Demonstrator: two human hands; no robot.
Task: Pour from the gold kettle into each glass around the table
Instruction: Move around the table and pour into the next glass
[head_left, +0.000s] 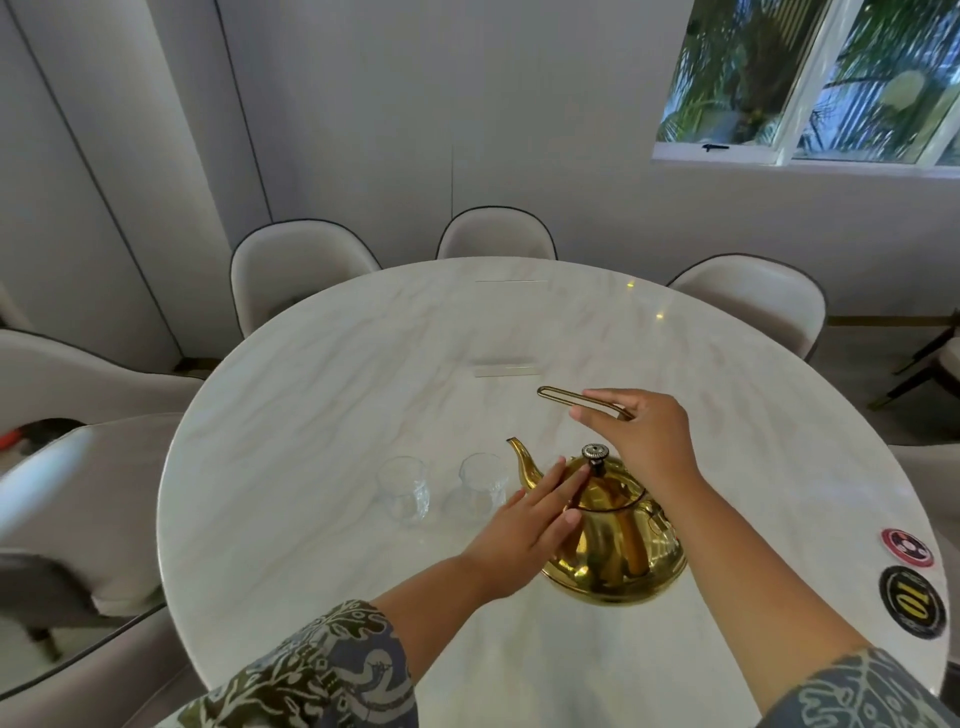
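A shiny gold kettle (618, 545) stands on the round marble table (363, 364), spout pointing left and its wire handle raised. My right hand (639, 431) grips that handle from above. My left hand (524, 525) rests flat against the kettle's left side near the lid, fingers straight. Two clear glasses stand upright just left of the spout: the nearer glass (480, 486) and the farther-left glass (402, 488). Both look empty.
Cream chairs ring the table, with one at the back left (296, 270) and another at the back right (758, 296). Two round stickers, a red one (906, 546) and a black one (912, 603), lie at the table's right edge. A small clear stand (506, 369) sits mid-table.
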